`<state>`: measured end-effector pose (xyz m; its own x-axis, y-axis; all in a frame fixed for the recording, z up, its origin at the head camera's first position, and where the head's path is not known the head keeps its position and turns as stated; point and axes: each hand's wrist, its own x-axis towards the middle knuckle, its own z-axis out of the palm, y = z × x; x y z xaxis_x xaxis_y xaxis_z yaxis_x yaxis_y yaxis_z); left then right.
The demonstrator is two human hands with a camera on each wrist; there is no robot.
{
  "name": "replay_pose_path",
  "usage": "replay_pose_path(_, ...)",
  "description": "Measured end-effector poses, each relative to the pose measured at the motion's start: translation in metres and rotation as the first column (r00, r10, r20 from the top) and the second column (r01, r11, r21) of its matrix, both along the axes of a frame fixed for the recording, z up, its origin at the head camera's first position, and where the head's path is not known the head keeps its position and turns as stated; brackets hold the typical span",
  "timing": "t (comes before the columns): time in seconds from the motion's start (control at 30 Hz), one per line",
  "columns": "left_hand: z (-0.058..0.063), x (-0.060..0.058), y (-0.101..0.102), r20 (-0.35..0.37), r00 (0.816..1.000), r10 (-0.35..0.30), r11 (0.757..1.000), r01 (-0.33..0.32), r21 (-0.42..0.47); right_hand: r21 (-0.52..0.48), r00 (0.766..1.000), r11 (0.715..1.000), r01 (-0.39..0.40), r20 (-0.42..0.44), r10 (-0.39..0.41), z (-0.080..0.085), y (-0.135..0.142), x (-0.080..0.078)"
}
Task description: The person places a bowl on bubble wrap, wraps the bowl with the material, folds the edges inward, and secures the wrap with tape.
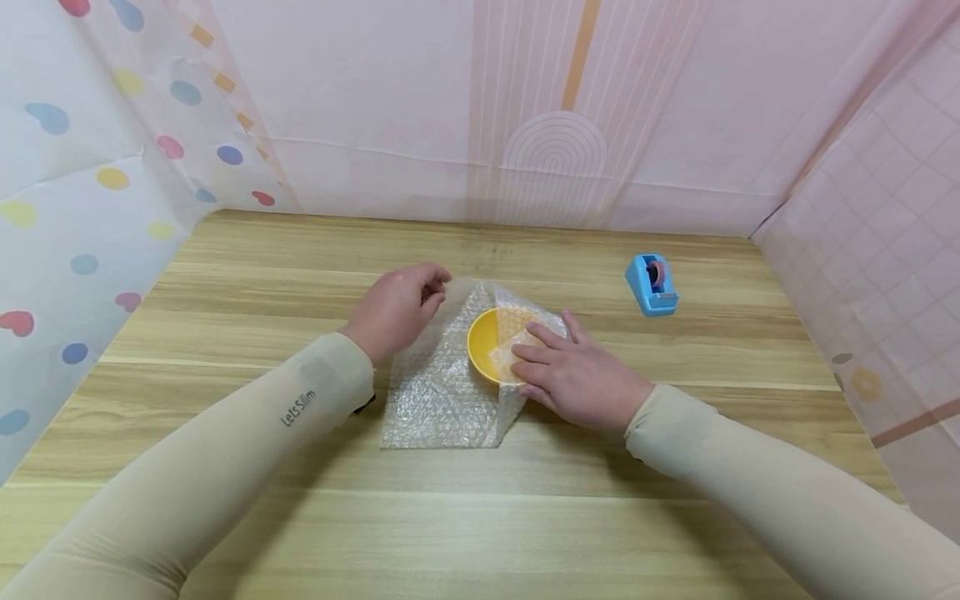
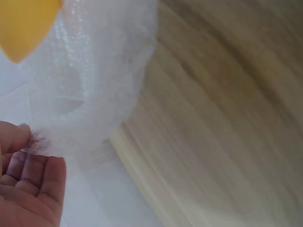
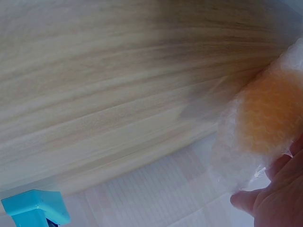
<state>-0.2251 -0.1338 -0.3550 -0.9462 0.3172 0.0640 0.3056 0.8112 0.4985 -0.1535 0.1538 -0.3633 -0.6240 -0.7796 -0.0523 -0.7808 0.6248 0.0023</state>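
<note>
A yellow bowl (image 1: 482, 340) sits on a sheet of clear bubble wrap (image 1: 442, 412) in the middle of the table. One side of the wrap is folded over the bowl's right part. With fingers spread, my right hand (image 1: 588, 377) presses this flap against the bowl; the right wrist view shows the bowl's colour through the wrap (image 3: 227, 161). My left hand (image 1: 397, 310) is at the sheet's far left corner. In the left wrist view its thumb and fingers (image 2: 56, 177) pinch the wrap's edge, which lifts toward them.
A blue tape dispenser (image 1: 651, 287) with a pink roll stands at the back right of the wooden table (image 1: 480, 525). Patterned sheets hang as walls behind the table (image 1: 360, 100) and along both sides.
</note>
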Motion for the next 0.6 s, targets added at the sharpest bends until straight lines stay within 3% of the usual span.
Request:
replay_pose_path(0.3, 0.002, 0.006, 0.0, 0.125, 0.992, 0.022, 0.997, -0.031, 0.068, -0.013, 1.0, 1.0, -0.012, -0.006, 0.012, 0.0, 0.0, 0.0)
replay_pose_path(0.6, 0.004, 0.017, 0.009, 0.027, 0.999, -0.043, 0.989, 0.038, 0.14, -0.012, 1.0, 1.0, -0.017, 0.005, 0.017, 0.0, -0.002, 0.0)
